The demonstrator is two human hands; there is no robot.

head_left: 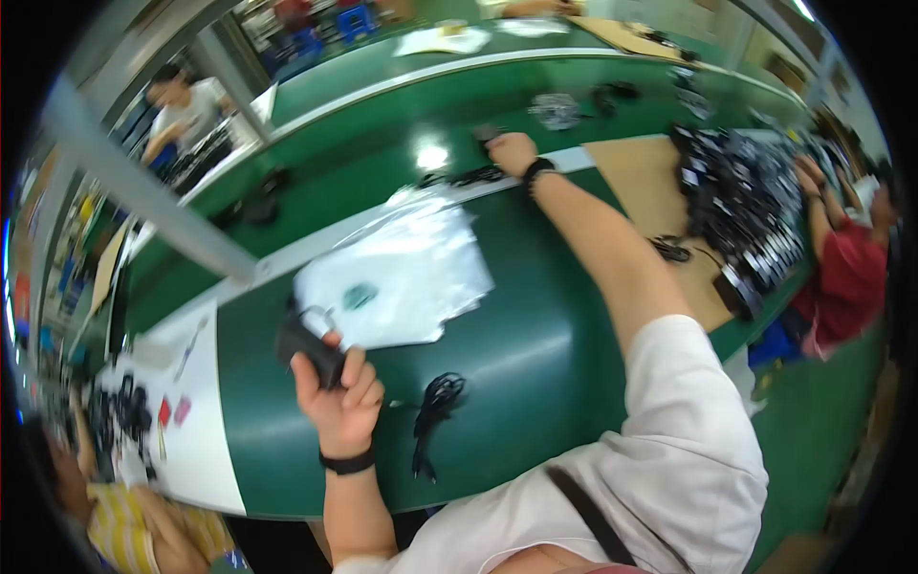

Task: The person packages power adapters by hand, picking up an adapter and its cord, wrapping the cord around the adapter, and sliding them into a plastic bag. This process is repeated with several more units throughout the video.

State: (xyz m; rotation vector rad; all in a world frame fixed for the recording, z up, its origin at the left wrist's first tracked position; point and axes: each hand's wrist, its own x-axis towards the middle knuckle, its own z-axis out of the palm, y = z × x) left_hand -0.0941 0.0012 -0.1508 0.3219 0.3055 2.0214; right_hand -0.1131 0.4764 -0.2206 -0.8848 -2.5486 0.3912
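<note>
My left hand is closed around a black box-shaped power adapter, held up over the green table beside a stack of clear plastic bags. A thin dark loop of cord shows at the adapter's far end. My right arm is stretched far forward, over the table's back edge. There my right hand has its fingers closed on a small dark block at the green conveyor belt; blur hides its exact kind. In front of me lies a coiled black cable, touched by neither hand.
Many black adapters and cables are heaped on brown cardboard at the right, near a person in red. A metal post rises at the left. Dark parts and a clear-wrapped bundle lie on the belt. Other people sit left.
</note>
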